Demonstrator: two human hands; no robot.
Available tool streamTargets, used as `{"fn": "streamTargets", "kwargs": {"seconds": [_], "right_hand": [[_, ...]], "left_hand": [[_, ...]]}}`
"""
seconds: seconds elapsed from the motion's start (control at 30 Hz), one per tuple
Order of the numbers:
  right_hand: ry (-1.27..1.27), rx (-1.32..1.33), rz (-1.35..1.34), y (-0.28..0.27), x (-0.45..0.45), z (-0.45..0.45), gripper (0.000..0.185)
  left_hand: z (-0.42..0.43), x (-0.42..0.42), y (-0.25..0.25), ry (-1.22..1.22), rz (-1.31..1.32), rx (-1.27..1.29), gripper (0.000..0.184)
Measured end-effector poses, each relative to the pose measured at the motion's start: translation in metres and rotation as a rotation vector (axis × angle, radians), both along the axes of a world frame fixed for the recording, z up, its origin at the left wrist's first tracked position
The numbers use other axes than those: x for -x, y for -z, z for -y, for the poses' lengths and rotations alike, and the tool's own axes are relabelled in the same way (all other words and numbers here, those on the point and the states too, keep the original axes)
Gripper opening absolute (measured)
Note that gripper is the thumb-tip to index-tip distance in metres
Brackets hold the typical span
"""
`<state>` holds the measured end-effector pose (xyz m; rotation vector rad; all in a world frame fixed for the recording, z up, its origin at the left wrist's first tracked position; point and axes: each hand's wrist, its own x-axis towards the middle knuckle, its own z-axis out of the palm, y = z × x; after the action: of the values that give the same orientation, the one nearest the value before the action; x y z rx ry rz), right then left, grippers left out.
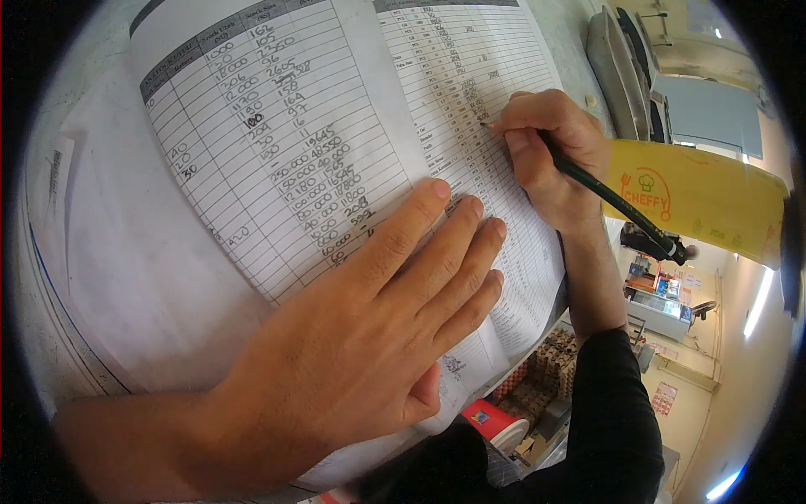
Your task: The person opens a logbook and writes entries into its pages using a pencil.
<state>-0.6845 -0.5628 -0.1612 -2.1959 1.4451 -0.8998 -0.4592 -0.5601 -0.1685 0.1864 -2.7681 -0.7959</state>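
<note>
Printed sheets (336, 143) with ruled tables and handwritten numbers lie in front of me. My left hand (361, 319) rests palm down across them, its fingers stretched out and slightly apart, holding nothing. The fingertips cover part of the rows near the fold between two pages. My right hand (558, 155) is closed around a dark green pencil (604, 191), with the tip touching the right-hand page among its handwritten figures. The side of this hand leans on the page's right edge.
A yellow item printed "CHEFFY" (697, 197) stands beyond my right wrist. Stacked egg trays (550, 370) and a red and white tub (495, 424) sit below my right arm. Grey metal trays or lids (617, 71) are at the upper right. A plain white sheet (134, 227) lies at left.
</note>
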Motion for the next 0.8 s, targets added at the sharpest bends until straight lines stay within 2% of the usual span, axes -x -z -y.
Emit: {"fn": "streamTargets", "kwargs": {"seconds": [0.37, 0.47, 0.67, 0.8], "right_hand": [[0.053, -0.077, -0.043, -0.0045, 0.0005, -0.0013, 0.01], [0.041, -0.01, -0.037, -0.0001, 0.0028, 0.0, 0.01], [0.099, -0.047, 0.039, -0.0019, 0.0001, -0.0014, 0.01], [0.067, -0.055, -0.036, -0.0059, -0.0004, -0.0002, 0.009]], "left_hand": [[-0.0007, 0.0005, 0.0007, -0.008, 0.008, 0.034, 0.052], [-0.0015, -0.0001, 0.0025, -0.012, -0.011, 0.012, 0.053], [-0.0012, -0.0009, 0.0029, 0.001, -0.026, 0.027, 0.054], [0.0, -0.001, 0.0008, 0.005, -0.002, 0.029, 0.055]]}}
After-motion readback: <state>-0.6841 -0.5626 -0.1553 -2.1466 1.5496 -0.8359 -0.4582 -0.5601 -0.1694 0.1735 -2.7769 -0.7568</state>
